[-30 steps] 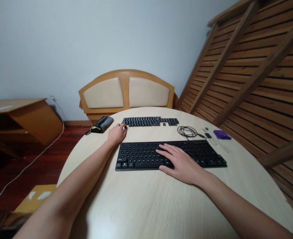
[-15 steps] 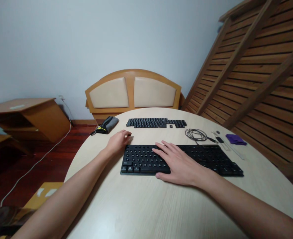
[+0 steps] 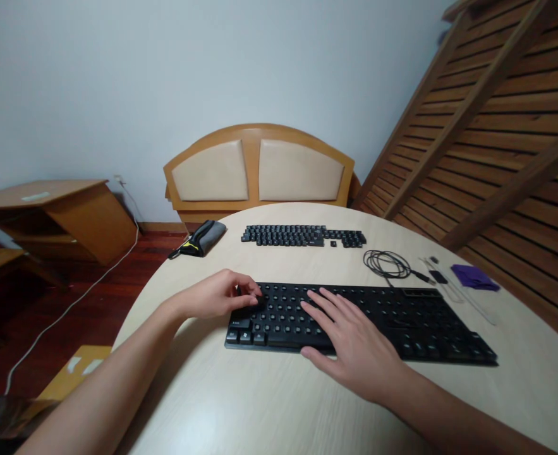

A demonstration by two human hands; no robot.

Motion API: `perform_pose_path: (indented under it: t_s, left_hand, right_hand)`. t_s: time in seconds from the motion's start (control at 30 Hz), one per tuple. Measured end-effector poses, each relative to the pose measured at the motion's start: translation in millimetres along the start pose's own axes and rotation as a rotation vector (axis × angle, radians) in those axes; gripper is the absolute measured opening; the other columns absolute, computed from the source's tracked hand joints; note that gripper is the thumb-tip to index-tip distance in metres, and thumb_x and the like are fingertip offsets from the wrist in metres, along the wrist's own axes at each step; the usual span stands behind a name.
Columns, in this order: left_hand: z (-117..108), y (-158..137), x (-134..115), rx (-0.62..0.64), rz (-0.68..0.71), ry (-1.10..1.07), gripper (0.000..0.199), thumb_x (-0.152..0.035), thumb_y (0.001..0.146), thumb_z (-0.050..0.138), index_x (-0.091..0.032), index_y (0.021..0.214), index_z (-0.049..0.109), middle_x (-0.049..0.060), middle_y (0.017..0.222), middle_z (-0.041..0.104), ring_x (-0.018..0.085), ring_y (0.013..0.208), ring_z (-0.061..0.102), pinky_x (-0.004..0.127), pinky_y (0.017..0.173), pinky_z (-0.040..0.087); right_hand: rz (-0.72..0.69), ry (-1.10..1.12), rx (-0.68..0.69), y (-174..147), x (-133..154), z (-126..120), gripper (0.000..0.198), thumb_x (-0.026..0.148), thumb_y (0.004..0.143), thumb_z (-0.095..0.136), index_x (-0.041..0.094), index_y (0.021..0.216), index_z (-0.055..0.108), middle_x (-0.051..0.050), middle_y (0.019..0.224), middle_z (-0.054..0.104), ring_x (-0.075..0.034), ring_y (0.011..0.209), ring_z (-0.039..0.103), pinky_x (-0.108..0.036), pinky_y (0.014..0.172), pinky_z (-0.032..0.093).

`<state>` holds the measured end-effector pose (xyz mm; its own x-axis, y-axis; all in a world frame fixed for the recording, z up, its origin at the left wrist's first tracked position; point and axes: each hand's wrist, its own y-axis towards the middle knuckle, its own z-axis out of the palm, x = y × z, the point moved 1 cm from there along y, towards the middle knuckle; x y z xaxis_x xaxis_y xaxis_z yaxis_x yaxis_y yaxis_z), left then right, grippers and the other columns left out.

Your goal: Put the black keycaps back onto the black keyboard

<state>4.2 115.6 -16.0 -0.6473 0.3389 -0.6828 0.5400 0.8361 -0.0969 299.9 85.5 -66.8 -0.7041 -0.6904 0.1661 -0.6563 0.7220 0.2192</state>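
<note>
A black keyboard (image 3: 283,321) lies on the table in front of me, most of its keycaps off so that small key posts show; a few caps sit at its near left corner. My left hand (image 3: 224,294) is over the keyboard's upper left part, thumb and fingers pinched on a small black keycap (image 3: 260,299), largely hidden by the fingers. Spread out flat, my right hand (image 3: 357,346) rests on the middle of the keyboard, thumb at the near edge. Beyond it, loose black keycaps (image 3: 285,236) stand in rows, with one single keycap (image 3: 333,244) set slightly apart.
A coiled black cable (image 3: 387,264) lies behind the keyboard. To its right are small tools (image 3: 438,276) and a folded purple cloth (image 3: 474,277). A grey and black pouch (image 3: 203,238) lies at the round table's (image 3: 241,404) left edge. Slatted wood (image 3: 506,120) leans on the right.
My left hand has moved from behind the keyboard's far left corner to over its upper left keys, carrying the keycap. My right hand stays spread on the keyboard. The view has shifted slightly.
</note>
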Motion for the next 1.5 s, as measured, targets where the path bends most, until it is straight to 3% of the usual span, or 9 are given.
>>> perform_pose_path:
  t_s: [0.23, 0.5, 0.7, 1.23, 1.5]
  left_hand:
    - [0, -5, -5, 0.071, 0.024, -0.009, 0.021, -0.033, 0.093, 0.062, -0.017, 0.103, 0.071, 0.005, 0.098, 0.073, 0.017, 0.082, 0.064, 0.026, 0.071, 0.048]
    - [2, -4, -7, 0.118, -0.008, -0.015, 0.020, -0.032, 0.093, 0.062, -0.016, 0.101, 0.070, 0.004, 0.093, 0.073, 0.015, 0.077, 0.062, 0.025, 0.068, 0.048]
    - [3, -5, -5, 0.123, -0.026, -0.022, 0.022, -0.034, 0.091, 0.064, -0.016, 0.100, 0.071, 0.004, 0.091, 0.073, 0.015, 0.075, 0.062, 0.024, 0.066, 0.047]
    - [2, -5, -14, 0.144, 0.061, 0.029, 0.018, -0.032, 0.091, 0.069, -0.017, 0.099, 0.076, 0.005, 0.094, 0.076, 0.016, 0.082, 0.068, 0.025, 0.073, 0.049]
    - [5, -7, -16, 0.115, 0.078, 0.156, 0.019, -0.037, 0.089, 0.071, -0.019, 0.096, 0.076, 0.003, 0.088, 0.075, 0.016, 0.076, 0.067, 0.024, 0.067, 0.046]
  right_hand:
    - [0.001, 0.009, 0.010, 0, -1, 4, 0.068, 0.060, 0.093, 0.053, 0.019, 0.147, 0.051, -0.013, 0.157, 0.042, -0.037, 0.144, 0.038, -0.060, 0.118, 0.033]
    - [-0.058, 0.025, 0.155, -4, -18, -13, 0.074, 0.059, 0.094, 0.052, 0.021, 0.155, 0.039, -0.011, 0.162, 0.032, -0.034, 0.149, 0.029, -0.059, 0.121, 0.026]
    - [-0.024, 0.054, 0.106, -11, -52, -14, 0.094, 0.064, 0.078, 0.069, 0.025, 0.156, 0.036, -0.012, 0.165, 0.027, -0.041, 0.150, 0.024, -0.064, 0.120, 0.023]
    - [-0.021, 0.050, 0.108, -7, -55, -9, 0.086, 0.065, 0.081, 0.064, 0.025, 0.154, 0.041, -0.011, 0.161, 0.035, -0.041, 0.147, 0.030, -0.066, 0.119, 0.024]
    - [-0.034, 0.075, 0.075, -8, -57, -7, 0.085, 0.064, 0.081, 0.065, 0.027, 0.153, 0.042, -0.010, 0.160, 0.037, -0.042, 0.146, 0.033, -0.067, 0.119, 0.024]
